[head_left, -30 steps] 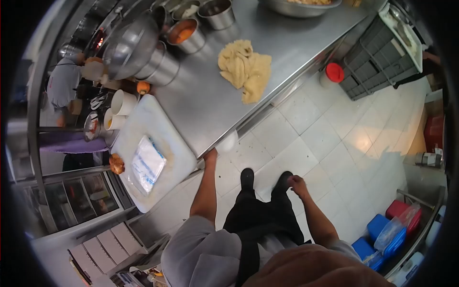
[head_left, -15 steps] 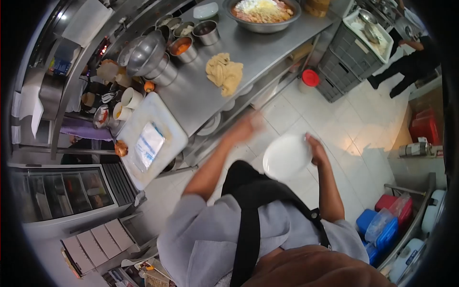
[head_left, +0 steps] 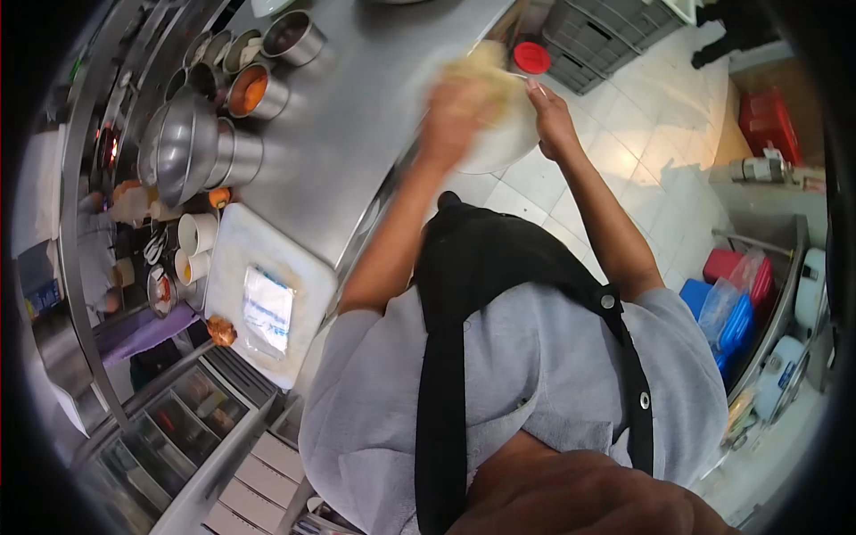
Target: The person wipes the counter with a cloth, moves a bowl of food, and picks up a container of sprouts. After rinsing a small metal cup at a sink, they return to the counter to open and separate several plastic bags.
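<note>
White, round, smooth: one plate, at right edge of steel counter. Yellow, blurred: one cloth, over plate at left hand; finger closure blurred, cannot tell. Right hand: fingers clamped on plate rim. Nearer left: one board, one packet.

The steel desk is extending diagonally across the view. A white cutting board is lying flat at its near end. An orange vegetable is resting beside the board's upper corner. Open metal pots are standing along the far side, near a partly visible white dish.
</note>
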Available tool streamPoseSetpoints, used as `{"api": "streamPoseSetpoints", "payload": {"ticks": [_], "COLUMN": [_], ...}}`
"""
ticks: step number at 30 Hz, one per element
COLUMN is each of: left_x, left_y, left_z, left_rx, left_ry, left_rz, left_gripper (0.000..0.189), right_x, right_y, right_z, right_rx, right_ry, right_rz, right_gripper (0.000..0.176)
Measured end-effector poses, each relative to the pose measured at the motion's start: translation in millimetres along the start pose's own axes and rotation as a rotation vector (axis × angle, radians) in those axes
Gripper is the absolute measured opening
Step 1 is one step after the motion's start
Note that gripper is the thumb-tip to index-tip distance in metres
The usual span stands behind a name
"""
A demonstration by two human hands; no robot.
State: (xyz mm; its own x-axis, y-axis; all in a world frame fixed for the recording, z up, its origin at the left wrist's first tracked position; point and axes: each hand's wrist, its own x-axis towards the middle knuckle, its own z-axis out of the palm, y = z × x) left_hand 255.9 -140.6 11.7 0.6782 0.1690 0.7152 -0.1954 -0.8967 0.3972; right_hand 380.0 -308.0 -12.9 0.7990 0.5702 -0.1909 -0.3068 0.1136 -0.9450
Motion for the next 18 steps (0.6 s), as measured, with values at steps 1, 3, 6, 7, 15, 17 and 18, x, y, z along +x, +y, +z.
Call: {"api": "streamPoseSetpoints", "payload": {"ticks": [1, 3, 6, 7, 15, 17, 18], "left_x": [17, 10, -3, -12, 80, 125, 145], "left_y": [36, 18, -29, -48, -138, -178, -193], "left_z": [5, -9, -56, -86, -104, -67, -55], "left_rx": [-0.362, -0.181, 0.012, 0.11, -0.28, -0.574, -0.633], "left_ry": [-0.133, -0.191, -0.247, -0.475, -0.283, 0.012, 0.045], "left_rz": [-0.06, -0.011, -0.041, -0.217, -0.962, -1.204, -1.218], "left_gripper": [0.029, 0.029, 0.026, 0.032, 0.063, 0.07, 0.065], "right_x": [14, 16, 36, 46, 135, 165, 183], "right_y": [9, -36, -78, -78, -151, -177, -189], "right_z": [8, 47, 48, 37, -42, -45, -42], "right_rx": [0.064, 0.148, 0.051, -0.025, 0.345, 0.335, 0.33], "right_ry": [-0.102, 0.056, 0.062, 0.121, 0.182, 0.189, 0.195], "right_rz": [-0.013, 0.123, 0.115, 0.061, -0.152, -0.216, -0.252], "right_gripper": [0.044, 0.04, 0.041, 0.044, 0.044, 0.045, 0.045]}}
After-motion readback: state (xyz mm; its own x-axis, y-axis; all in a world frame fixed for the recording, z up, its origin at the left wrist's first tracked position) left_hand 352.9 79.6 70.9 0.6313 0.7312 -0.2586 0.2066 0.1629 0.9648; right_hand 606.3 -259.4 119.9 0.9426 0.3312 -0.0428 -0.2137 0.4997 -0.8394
